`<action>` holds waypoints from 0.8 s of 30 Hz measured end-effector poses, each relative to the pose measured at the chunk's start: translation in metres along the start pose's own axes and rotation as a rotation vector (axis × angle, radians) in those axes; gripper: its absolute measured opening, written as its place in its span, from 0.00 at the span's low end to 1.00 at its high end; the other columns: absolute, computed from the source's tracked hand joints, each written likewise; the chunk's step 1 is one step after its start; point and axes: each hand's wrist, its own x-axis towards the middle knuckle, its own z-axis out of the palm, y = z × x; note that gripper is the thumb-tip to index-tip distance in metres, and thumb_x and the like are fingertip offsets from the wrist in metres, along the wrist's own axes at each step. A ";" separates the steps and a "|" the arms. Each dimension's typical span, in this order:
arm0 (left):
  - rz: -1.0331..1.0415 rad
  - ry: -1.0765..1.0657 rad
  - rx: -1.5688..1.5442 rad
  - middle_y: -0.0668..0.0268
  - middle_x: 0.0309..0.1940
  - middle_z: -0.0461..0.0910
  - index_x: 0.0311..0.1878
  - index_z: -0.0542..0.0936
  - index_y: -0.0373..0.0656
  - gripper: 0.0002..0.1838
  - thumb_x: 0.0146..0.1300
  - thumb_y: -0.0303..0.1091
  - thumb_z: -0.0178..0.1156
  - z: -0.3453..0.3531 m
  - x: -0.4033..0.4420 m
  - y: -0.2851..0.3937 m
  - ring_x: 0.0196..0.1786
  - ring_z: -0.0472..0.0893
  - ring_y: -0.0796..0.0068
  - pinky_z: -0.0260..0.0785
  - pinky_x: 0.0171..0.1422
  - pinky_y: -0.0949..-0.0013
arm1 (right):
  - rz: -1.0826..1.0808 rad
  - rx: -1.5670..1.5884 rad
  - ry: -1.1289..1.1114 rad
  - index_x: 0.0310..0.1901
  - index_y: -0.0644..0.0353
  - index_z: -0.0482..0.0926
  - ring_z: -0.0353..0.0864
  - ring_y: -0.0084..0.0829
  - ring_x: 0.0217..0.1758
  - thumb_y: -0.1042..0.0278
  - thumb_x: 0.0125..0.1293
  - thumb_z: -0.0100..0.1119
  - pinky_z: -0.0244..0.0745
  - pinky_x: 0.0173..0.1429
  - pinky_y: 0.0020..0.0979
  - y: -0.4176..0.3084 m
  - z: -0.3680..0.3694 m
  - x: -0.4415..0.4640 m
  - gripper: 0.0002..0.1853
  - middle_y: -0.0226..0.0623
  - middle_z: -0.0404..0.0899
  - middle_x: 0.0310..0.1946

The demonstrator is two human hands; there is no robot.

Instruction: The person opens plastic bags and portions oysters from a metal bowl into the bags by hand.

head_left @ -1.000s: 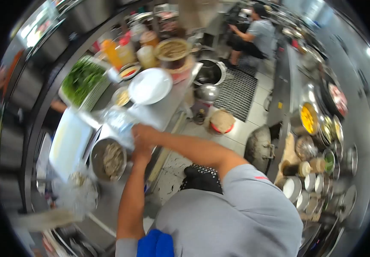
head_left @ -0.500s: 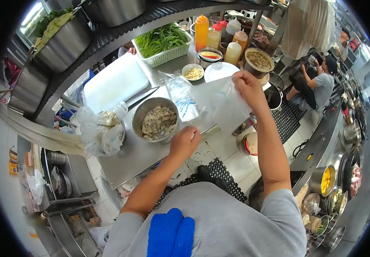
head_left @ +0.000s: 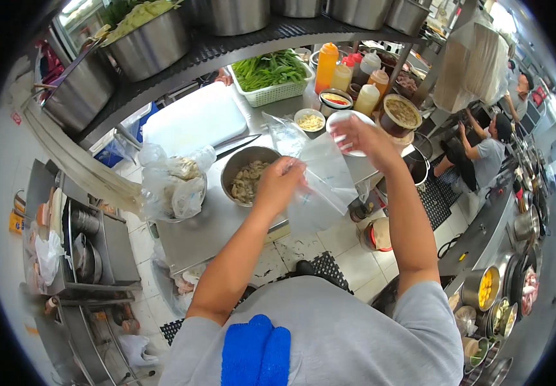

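My left hand (head_left: 281, 182) pinches the edge of a clear plastic bag (head_left: 321, 183), just in front of a steel bowl (head_left: 227, 168) of greyish raw pieces. The bag hangs spread out over the counter's front edge. Above its upper right corner is my right hand (head_left: 360, 138), fingers apart and slightly blurred, in front of a white plate (head_left: 341, 119). Another clear plastic packet (head_left: 284, 134) lies on the counter behind the bag. Left of the steel bowl stands a bowl with bunched plastic bags (head_left: 178, 186).
A white cutting board (head_left: 194, 119) lies with a knife (head_left: 237, 147) beside it. Behind are a basket of greens (head_left: 270, 74), squeeze bottles (head_left: 326, 67) and a small bowl of chopped pieces (head_left: 309, 120). An overhead shelf (head_left: 226, 51) holds pots. A person (head_left: 487, 151) sits at the right.
My left hand has risen in front of the steel bowl with the bag's edge. My right hand has opened from its pinch on the bag. The view has shifted left.
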 end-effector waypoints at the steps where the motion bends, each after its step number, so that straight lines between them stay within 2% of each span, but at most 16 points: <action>1: 0.005 0.010 0.001 0.65 0.24 0.78 0.40 0.77 0.34 0.11 0.62 0.34 0.56 -0.005 -0.001 -0.005 0.27 0.79 0.77 0.69 0.34 0.73 | 0.025 0.012 -0.047 0.52 0.63 0.75 0.76 0.28 0.44 0.42 0.70 0.37 0.70 0.52 0.29 0.013 0.001 -0.002 0.30 0.36 0.78 0.45; 2: -0.007 0.032 -0.047 0.66 0.24 0.77 0.39 0.76 0.34 0.11 0.62 0.34 0.55 -0.008 -0.003 -0.010 0.26 0.78 0.78 0.69 0.33 0.74 | 0.051 0.023 -0.092 0.50 0.66 0.76 0.77 0.29 0.45 0.40 0.70 0.37 0.69 0.52 0.27 0.027 0.005 -0.007 0.33 0.37 0.78 0.45; 3: -0.021 0.052 -0.095 0.67 0.23 0.77 0.39 0.76 0.34 0.11 0.62 0.34 0.55 -0.011 -0.004 -0.014 0.25 0.77 0.78 0.68 0.31 0.75 | 0.072 0.019 -0.088 0.50 0.64 0.77 0.76 0.27 0.45 0.44 0.70 0.41 0.68 0.52 0.27 0.041 0.008 -0.009 0.28 0.35 0.79 0.45; 7: -0.022 0.058 -0.101 0.66 0.23 0.77 0.38 0.76 0.33 0.11 0.63 0.34 0.54 -0.020 -0.012 -0.024 0.23 0.77 0.78 0.68 0.30 0.75 | -0.014 -0.037 -0.177 0.49 0.63 0.77 0.75 0.24 0.45 0.51 0.69 0.47 0.68 0.53 0.26 0.059 0.034 -0.022 0.22 0.31 0.79 0.43; 10: -0.109 0.107 -0.054 0.68 0.24 0.76 0.37 0.76 0.37 0.10 0.63 0.35 0.54 -0.022 -0.021 -0.034 0.25 0.76 0.79 0.68 0.30 0.75 | -0.135 -0.223 -0.150 0.41 0.62 0.80 0.75 0.20 0.40 0.62 0.66 0.55 0.70 0.49 0.26 0.072 0.041 -0.021 0.12 0.27 0.81 0.36; 12: -0.148 0.072 -0.039 0.68 0.24 0.76 0.37 0.76 0.39 0.09 0.63 0.35 0.54 -0.025 -0.030 -0.053 0.26 0.76 0.80 0.67 0.30 0.75 | -0.097 -0.254 -0.073 0.39 0.63 0.80 0.75 0.18 0.37 0.65 0.65 0.56 0.70 0.45 0.24 0.073 0.051 -0.034 0.10 0.27 0.81 0.33; 14: -0.209 0.043 -0.001 0.68 0.25 0.77 0.39 0.77 0.40 0.09 0.62 0.35 0.55 -0.025 -0.041 -0.072 0.27 0.76 0.80 0.68 0.33 0.75 | -0.134 -0.424 -0.078 0.37 0.62 0.80 0.74 0.15 0.36 0.66 0.64 0.58 0.70 0.42 0.22 0.096 0.048 -0.039 0.09 0.25 0.80 0.32; 17: -0.391 0.009 -0.134 0.67 0.28 0.79 0.40 0.76 0.36 0.10 0.59 0.33 0.59 -0.015 -0.057 -0.085 0.31 0.79 0.79 0.71 0.39 0.73 | 0.002 -0.485 -0.067 0.36 0.63 0.79 0.73 0.14 0.34 0.67 0.63 0.60 0.69 0.40 0.21 0.116 0.047 -0.058 0.07 0.26 0.80 0.30; 18: -0.412 0.017 -0.150 0.67 0.28 0.79 0.40 0.76 0.36 0.10 0.59 0.33 0.59 -0.012 -0.067 -0.103 0.31 0.79 0.79 0.71 0.39 0.73 | 0.085 -0.420 -0.075 0.36 0.63 0.79 0.73 0.14 0.34 0.68 0.62 0.60 0.69 0.39 0.21 0.128 0.049 -0.061 0.07 0.27 0.79 0.29; 20: -0.032 0.224 0.327 0.65 0.36 0.80 0.43 0.74 0.35 0.13 0.58 0.31 0.60 -0.004 -0.078 -0.139 0.38 0.80 0.77 0.72 0.41 0.72 | 0.172 -0.354 -0.099 0.35 0.63 0.79 0.72 0.14 0.33 0.68 0.62 0.61 0.69 0.39 0.21 0.149 0.056 -0.064 0.07 0.27 0.79 0.29; 21: -0.045 0.226 0.323 0.65 0.36 0.80 0.43 0.74 0.35 0.13 0.58 0.31 0.60 -0.004 -0.080 -0.137 0.38 0.80 0.77 0.72 0.41 0.72 | 0.176 -0.308 -0.078 0.35 0.63 0.78 0.72 0.14 0.33 0.68 0.62 0.61 0.69 0.39 0.21 0.160 0.058 -0.070 0.07 0.27 0.78 0.28; 23: 0.343 0.257 0.815 0.62 0.43 0.77 0.48 0.72 0.35 0.17 0.58 0.31 0.61 -0.004 -0.090 -0.120 0.44 0.78 0.76 0.72 0.42 0.72 | 0.195 -0.253 -0.050 0.35 0.62 0.78 0.72 0.14 0.33 0.67 0.62 0.61 0.69 0.38 0.21 0.178 0.064 -0.080 0.07 0.27 0.78 0.27; 24: 0.337 0.247 0.817 0.62 0.43 0.77 0.48 0.72 0.35 0.17 0.58 0.31 0.61 -0.001 -0.094 -0.124 0.44 0.78 0.76 0.72 0.42 0.72 | 0.237 -0.241 0.001 0.35 0.62 0.77 0.72 0.15 0.32 0.67 0.62 0.61 0.70 0.38 0.22 0.184 0.069 -0.082 0.07 0.27 0.77 0.27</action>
